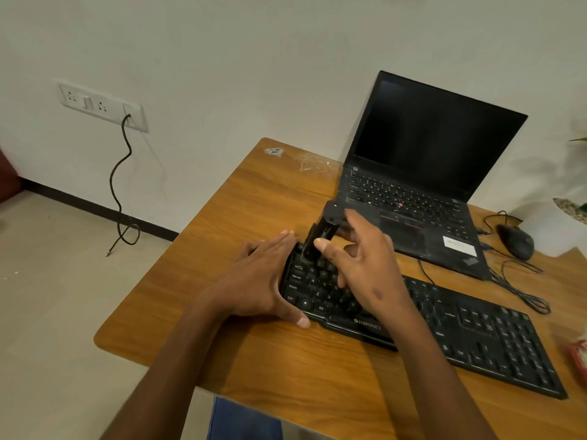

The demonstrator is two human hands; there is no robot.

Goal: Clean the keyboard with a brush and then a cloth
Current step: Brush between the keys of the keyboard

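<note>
Keyboard (460, 331), a black full-size model, lies slantwise across the near right part of the wooden bench (222, 249), its left end toward the bench's middle and its right end running to the near right edge. The left hand (263, 281) lies flat against the keyboard's left end, fingers straight, thumb resting along the front edge below the bottom row of keys. The right hand (362, 265) hovers over the letter keys, its grip clamped on a black brush (320, 236): thumb and fingers pinch the handle, which tilts up and away toward the far side, while the lower end meets the keys at the keyboard's far left corner. The bristles themselves are too dark to make out. At the near right edge of the bench a red and white object (579, 357) is only partly in view. Beyond the keyboard an open black laptop (422, 185) with a dark screen sits at the far right part of the bench. A black mouse (516, 241) rests just right of the laptop, its cable (521, 290) looping back toward the keyboard. On the wall to the far left a white socket panel (101, 106) holds a dark cord (122, 173) that hangs to the floor.
</note>
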